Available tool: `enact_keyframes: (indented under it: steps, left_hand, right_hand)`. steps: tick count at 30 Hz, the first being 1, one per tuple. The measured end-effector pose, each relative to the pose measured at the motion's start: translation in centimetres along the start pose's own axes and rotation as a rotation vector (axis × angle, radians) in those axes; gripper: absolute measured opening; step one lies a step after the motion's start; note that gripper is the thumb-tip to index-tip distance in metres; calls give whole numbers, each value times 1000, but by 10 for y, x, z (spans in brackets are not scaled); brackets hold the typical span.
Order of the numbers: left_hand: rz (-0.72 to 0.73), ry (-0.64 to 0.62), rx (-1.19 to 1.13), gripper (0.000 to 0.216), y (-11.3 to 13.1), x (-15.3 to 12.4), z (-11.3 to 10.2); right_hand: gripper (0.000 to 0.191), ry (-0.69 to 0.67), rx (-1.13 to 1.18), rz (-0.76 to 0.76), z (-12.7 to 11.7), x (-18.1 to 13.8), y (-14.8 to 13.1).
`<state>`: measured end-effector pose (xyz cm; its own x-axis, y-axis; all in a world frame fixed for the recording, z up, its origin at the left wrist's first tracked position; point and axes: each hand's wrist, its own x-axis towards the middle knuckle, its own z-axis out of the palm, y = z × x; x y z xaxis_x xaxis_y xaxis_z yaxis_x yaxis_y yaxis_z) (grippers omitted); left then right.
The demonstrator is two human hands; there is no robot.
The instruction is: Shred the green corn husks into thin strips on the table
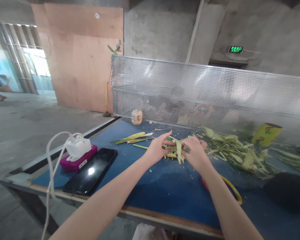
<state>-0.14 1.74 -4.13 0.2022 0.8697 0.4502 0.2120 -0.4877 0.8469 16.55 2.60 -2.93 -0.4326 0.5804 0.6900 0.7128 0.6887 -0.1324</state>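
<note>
A pale green leaf strip (179, 154), like a piece of corn husk, hangs between my two hands above the blue tabletop. My right hand (194, 150) pinches its upper right edge, fingers curled. From the other side, my left hand (157, 146) has its fingertips at the same strip, one finger sticking out; its exact grip is partly hidden. Beneath the hands lies a small heap of chopped yellow-green scraps (171, 155). Left of them rest several long leaf pieces (133, 136).
A large pile of husk-like leaves (236, 150) lies right, near a yellow-green cylinder (267, 134). A black phone (91, 171) and a purple power strip (78, 160) with white plug and cable sit left. A jar-like container (136, 117) stands before the perforated metal screen (150, 83).
</note>
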Motion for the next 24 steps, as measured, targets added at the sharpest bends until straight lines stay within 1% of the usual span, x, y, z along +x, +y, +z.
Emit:
enact_keyframes:
  steps: [4,8,12,16,21,24]
  left_hand:
    - [44,13,100,68,2,-2,1]
    - [90,16,164,68,3,-4,1]
    - [78,-11,165,70,5,-5,1]
    - [85,-3,189,68,7,-5,2]
    - [131,-39,237,70,4,-5,2]
    - [160,-46,260,68,3,-5,2]
  right_hand:
    - [13,12,1,-14,0,1,1]
    - [12,-19,-14,-24,1,0,3]
    - [11,-30,-15,-43,1,-1,5]
    - [12,-34,-13,-8,0,-1,2]
    - [14,-42,-8,77,0,1,1]
    - [13,-67,19,70,-1,2,3]
